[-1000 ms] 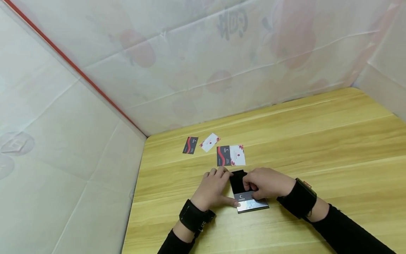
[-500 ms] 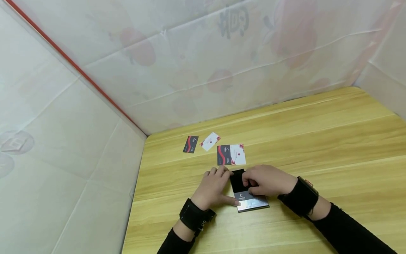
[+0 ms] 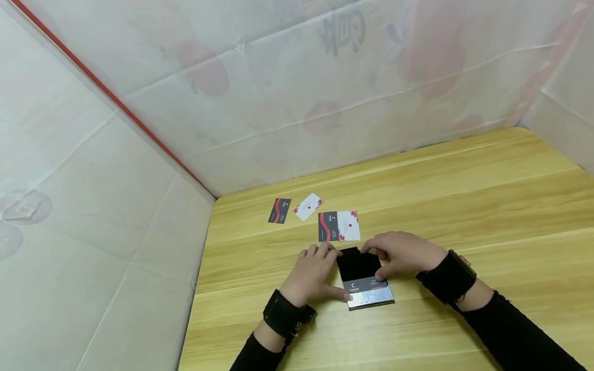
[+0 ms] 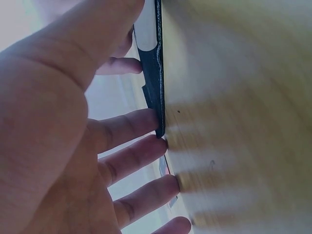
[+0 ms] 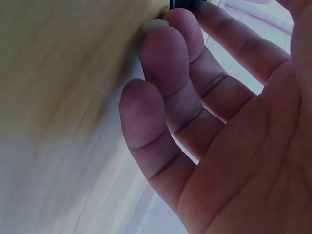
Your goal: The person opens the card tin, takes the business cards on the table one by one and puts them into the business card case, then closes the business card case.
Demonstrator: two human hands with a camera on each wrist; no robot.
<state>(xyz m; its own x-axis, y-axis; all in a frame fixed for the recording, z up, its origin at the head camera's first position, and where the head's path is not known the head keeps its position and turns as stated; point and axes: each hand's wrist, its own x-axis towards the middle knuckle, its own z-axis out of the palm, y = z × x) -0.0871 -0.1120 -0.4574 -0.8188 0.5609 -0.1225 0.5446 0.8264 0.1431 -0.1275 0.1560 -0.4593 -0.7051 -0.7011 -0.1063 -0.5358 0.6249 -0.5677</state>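
Walls: creased pale sheeting [image 3: 278, 118] with faded reddish prints stands behind and to the left; a thin red strip [image 3: 116, 100] runs diagonally down the left corner.
Tabletop: a yellow wood-grain tabletop [image 3: 473, 206] carries everything else.
Sleeves: black fabric covers both forearms, the right sleeve [image 3: 515, 330] longer in view than the left sleeve [image 3: 261, 353].
Right hand: the right hand [image 3: 403, 253] has its grasp released, thumb and index finger spread and touching the case's right edge, the other fingers loosely bent.
Left hand: the left hand [image 3: 310, 278] lies with its fingers extended, clenched on nothing; thumb at the case's near left corner, index finger at the far left.
Wrists: 1 wide black band around each.
Case: the flat rectangular black case with a shiny silver near band [image 3: 371, 297] lies on the tabletop between the 2 hands.
Cards: 1 dark grey printed card [image 3: 353, 286] shows beside the silver band. Beyond lie 2 dark grey cards with red waves [image 3: 279, 211] and 2 white cards with red floral corners [image 3: 308, 206]; 1 of each sits side by side nearest the case.
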